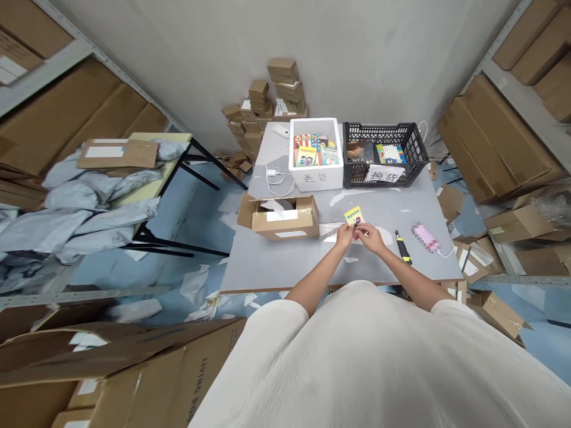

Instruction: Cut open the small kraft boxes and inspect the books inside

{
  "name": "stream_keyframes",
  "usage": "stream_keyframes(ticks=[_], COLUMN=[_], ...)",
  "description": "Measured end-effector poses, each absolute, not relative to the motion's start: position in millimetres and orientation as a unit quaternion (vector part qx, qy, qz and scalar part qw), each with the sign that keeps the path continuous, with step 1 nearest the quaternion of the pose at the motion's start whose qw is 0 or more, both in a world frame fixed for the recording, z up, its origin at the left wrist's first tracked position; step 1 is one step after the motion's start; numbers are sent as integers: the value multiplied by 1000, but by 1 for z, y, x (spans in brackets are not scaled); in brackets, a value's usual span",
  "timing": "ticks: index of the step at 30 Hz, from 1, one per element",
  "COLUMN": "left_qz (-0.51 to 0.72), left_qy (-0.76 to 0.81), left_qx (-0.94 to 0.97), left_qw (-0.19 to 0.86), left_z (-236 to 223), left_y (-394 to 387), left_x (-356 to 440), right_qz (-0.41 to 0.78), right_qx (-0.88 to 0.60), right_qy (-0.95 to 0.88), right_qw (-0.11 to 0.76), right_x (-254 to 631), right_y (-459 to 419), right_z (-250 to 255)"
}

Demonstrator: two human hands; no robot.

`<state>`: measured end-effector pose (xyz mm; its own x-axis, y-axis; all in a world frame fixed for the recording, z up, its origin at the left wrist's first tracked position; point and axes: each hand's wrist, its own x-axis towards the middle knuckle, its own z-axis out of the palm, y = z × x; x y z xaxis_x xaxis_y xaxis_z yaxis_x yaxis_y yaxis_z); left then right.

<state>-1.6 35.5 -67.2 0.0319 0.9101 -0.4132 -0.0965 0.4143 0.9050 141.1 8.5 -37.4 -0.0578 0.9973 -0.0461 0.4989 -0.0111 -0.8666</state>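
A small book (354, 215) with a yellow cover and dark lettering is between my two hands over the grey table. My left hand (345, 234) is closed on its left side. My right hand (372, 238) pinches it from the right, fingers close to those of the left. The fingers hide much of the lower cover, where a bit of pink and dark print shows. To the right of my right hand lies a black and yellow box cutter (403, 247). An opened cardboard box (285, 224) with white labels stands left of my hands.
Behind my hands stand a white foam box (317, 179) of books and a black plastic crate (384, 178) with books. A pink, blurred-out object (426, 236) with a cable lies at right. Grey mailing bags (107, 205) cover a side table. Cartons and paper scraps lie around.
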Motion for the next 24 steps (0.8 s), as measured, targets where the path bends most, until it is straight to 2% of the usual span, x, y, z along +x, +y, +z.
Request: stream_keyframes(ticks=[6,12,24], left_qz=[414,406,384], left_qy=[591,589,577], left_qx=[326,362,398], left_qw=[610,597,601], left_z=[-65,-59,-49], left_y=[39,42,36], left_x=[-19,-22,-56], right_qz=[360,434,473], right_qx=[-680,-683,-661], right_qy=[-568,-519,-412], right_qw=[293,274,413], right_x=[154,163,136], right_y=[16,15,38], right_z=[-39,-43,-27])
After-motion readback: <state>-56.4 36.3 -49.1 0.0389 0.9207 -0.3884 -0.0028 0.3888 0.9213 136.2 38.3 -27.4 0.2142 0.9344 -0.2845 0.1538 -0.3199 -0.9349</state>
